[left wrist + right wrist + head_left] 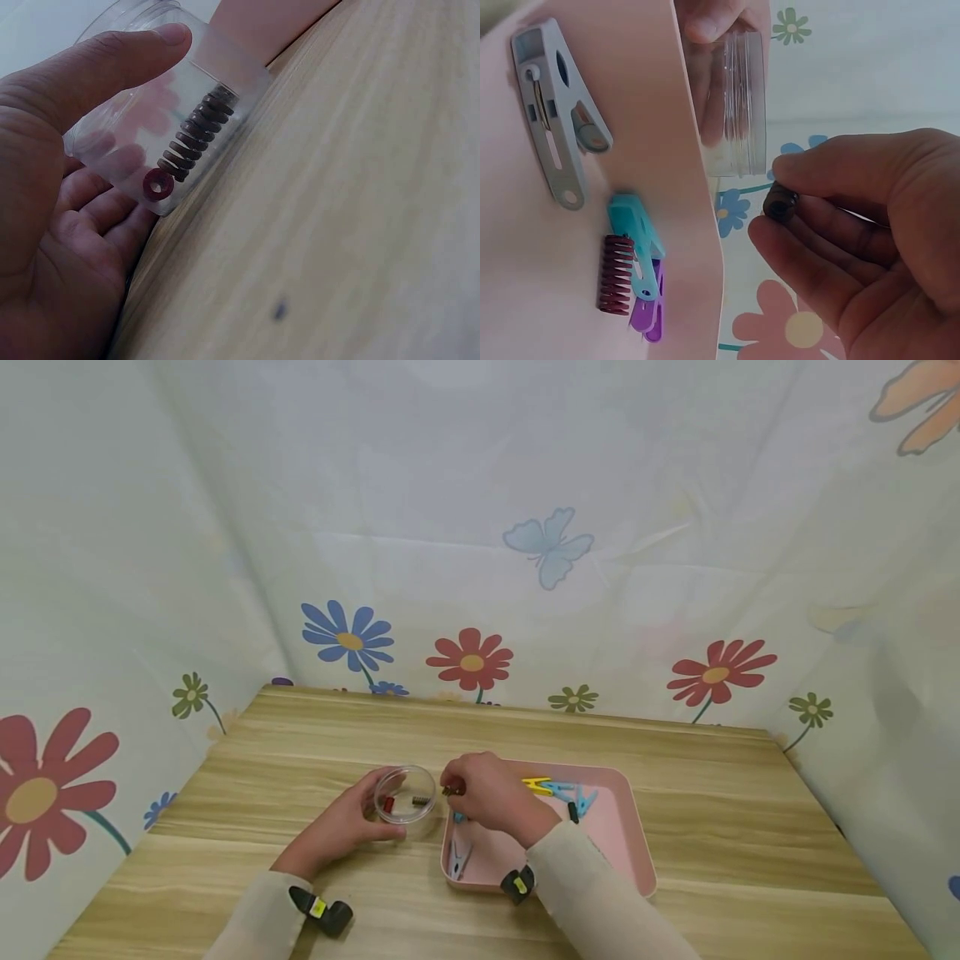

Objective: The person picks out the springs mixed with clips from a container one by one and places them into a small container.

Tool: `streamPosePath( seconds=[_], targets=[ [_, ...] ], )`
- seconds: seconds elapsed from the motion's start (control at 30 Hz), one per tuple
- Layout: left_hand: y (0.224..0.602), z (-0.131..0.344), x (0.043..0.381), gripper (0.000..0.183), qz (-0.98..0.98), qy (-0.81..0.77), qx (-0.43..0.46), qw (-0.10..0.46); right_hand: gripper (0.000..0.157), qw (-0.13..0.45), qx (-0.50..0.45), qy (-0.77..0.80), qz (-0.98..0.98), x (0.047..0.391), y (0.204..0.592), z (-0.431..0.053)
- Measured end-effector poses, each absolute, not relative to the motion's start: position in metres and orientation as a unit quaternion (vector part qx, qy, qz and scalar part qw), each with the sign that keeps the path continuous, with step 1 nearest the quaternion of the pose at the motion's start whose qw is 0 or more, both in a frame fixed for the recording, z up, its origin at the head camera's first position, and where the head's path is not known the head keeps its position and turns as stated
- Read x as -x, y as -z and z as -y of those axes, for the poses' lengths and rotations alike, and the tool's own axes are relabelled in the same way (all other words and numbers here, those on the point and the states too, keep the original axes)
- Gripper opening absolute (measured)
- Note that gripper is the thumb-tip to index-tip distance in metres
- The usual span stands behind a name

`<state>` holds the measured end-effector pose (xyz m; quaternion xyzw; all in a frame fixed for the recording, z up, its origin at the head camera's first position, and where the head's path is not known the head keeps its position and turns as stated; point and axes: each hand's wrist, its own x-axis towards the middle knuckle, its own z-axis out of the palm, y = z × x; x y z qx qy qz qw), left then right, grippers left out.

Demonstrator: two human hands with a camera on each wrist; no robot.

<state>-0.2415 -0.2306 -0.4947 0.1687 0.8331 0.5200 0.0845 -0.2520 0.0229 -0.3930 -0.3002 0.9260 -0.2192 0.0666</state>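
My left hand holds a clear plastic jar on the table, its fingers and thumb round the sides. Inside lie a dark brown spring and a red spring, the red one seen end-on in the left wrist view. Between thumb and fingertips, my right hand pinches another dark spring, just right of the jar's open mouth and over the left rim of a pink tray. A dark red spring lies in the tray below that hand.
Inside the tray are a grey clothespin, a turquoise clothespin, a purple clothespin, a yellow clothespin and light blue ones. A dark green spring lies near them. A flowered curtain hangs behind the wooden table.
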Motion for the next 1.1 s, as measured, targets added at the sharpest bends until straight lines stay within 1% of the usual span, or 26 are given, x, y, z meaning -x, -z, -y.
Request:
streamPosePath(
  seconds=[0.33,0.6,1.1],
  targets=[
    [0.495,0.231,0.241,0.085,-0.834,-0.524,-0.151,0.090,0.017,0.045,0.303,0.227,-0.924,0.250,0.395,-0.020],
    [0.496,0.230,0.241,0.084,-0.832,-0.522,-0.169,0.086,0.018,0.033,0.308,0.231,-0.922,0.250,0.398,-0.018],
    [0.494,0.232,0.240,0.083,-0.829,-0.527,-0.163,0.090,0.016,0.003,0.315,0.241,-0.918,0.246,0.403,-0.012]
  ],
)
